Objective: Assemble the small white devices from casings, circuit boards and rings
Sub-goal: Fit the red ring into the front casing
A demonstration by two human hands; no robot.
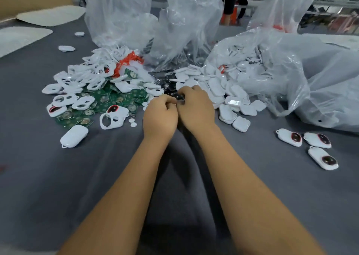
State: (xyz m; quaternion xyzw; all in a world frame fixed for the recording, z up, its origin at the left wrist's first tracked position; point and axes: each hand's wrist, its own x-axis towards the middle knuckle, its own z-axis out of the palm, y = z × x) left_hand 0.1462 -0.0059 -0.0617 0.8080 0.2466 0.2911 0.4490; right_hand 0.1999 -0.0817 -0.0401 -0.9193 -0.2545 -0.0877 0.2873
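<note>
Circuit boards (101, 101) left, casings (219, 91) right — 3 devices (310, 147) apart.

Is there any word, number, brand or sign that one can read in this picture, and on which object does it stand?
No text can be read here.
Green circuit boards: fine markings, too small and blurred to read.
White casings: no print shows.
Finished devices: no lettering visible.
Plastic bags: no print visible.
</note>
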